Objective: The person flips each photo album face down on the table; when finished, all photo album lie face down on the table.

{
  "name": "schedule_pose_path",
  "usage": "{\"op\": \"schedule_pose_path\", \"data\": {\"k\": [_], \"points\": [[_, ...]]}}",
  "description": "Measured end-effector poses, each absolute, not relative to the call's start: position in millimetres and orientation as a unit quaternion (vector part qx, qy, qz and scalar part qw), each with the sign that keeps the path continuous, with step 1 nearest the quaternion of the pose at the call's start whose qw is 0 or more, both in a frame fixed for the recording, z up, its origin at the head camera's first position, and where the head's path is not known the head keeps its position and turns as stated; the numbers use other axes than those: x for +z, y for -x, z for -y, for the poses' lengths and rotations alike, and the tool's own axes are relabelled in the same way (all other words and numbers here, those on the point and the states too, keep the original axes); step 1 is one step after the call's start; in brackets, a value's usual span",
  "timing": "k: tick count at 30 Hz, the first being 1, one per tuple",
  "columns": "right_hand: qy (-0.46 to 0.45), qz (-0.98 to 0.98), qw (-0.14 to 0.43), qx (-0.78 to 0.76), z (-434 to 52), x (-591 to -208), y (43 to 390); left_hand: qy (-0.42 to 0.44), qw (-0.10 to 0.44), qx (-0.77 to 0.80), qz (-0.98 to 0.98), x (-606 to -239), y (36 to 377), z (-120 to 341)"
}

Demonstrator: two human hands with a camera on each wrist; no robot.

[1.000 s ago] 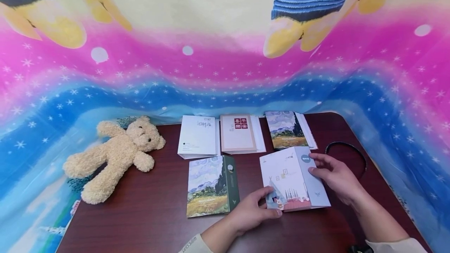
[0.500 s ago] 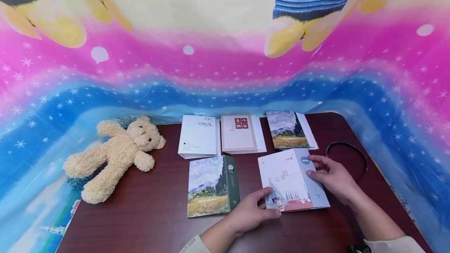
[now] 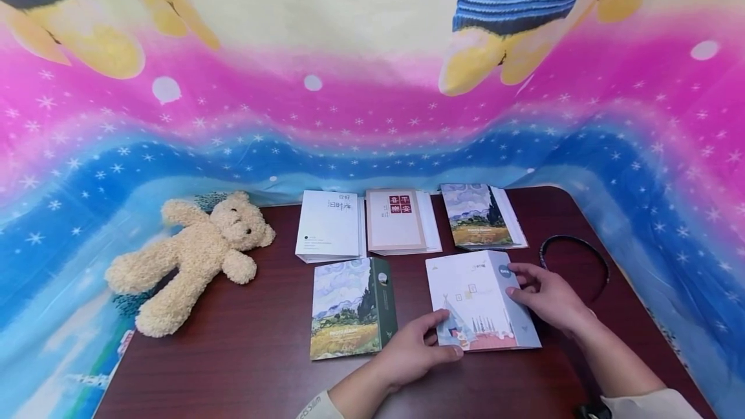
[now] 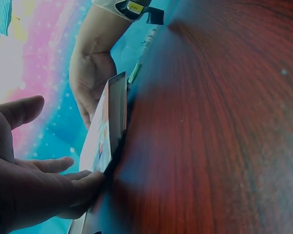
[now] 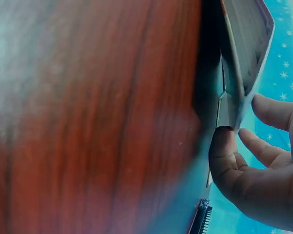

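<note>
Hands are working on one white photo album (image 3: 474,299) with a tent drawing on its cover, which is lying on the dark red wooden table (image 3: 244,354) toward the near right. The left hand (image 3: 416,351) is gripping the album's near left corner, thumb on the cover and fingers curling at the edge; the left wrist view is showing those fingertips (image 4: 85,187) meeting the album (image 4: 107,129) at table level. The right hand (image 3: 547,299) is resting on the album's right edge, fingers slightly bent over the grey-blue spine, thumb pressing below; in the right wrist view the thumb (image 5: 224,151) is touching the album's edge (image 5: 244,58) while the other fingers are spreading loosely beside it.

Surrounding items:
- A landscape-cover album (image 3: 352,306) is lying just left of the held album, apart from it.
- Three more albums are sitting in a row at the far edge: a white one (image 3: 328,225), a beige one with red squares (image 3: 396,220), and a second landscape one (image 3: 477,215).
- A teddy bear (image 3: 192,254) is lying at the left end of the table.
- A black headband (image 3: 576,254) is lying just beyond the right hand.
- A colourful printed cloth (image 3: 372,83) is hanging behind the table.
</note>
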State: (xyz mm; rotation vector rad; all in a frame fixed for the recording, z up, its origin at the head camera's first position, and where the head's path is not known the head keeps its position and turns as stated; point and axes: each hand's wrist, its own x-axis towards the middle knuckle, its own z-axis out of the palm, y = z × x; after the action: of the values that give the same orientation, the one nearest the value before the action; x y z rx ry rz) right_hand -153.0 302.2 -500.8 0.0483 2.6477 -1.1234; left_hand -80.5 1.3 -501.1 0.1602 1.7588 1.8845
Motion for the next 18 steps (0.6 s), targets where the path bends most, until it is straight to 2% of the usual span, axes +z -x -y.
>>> {"op": "schedule_pose_path", "data": {"k": [18], "points": [[0.043, -0.953, 0.105, -0.282, -296.3, -504.6, 157.6, -0.055, 0.267, 0.655, -0.704, -499.3, 78.9, 5.2]]}}
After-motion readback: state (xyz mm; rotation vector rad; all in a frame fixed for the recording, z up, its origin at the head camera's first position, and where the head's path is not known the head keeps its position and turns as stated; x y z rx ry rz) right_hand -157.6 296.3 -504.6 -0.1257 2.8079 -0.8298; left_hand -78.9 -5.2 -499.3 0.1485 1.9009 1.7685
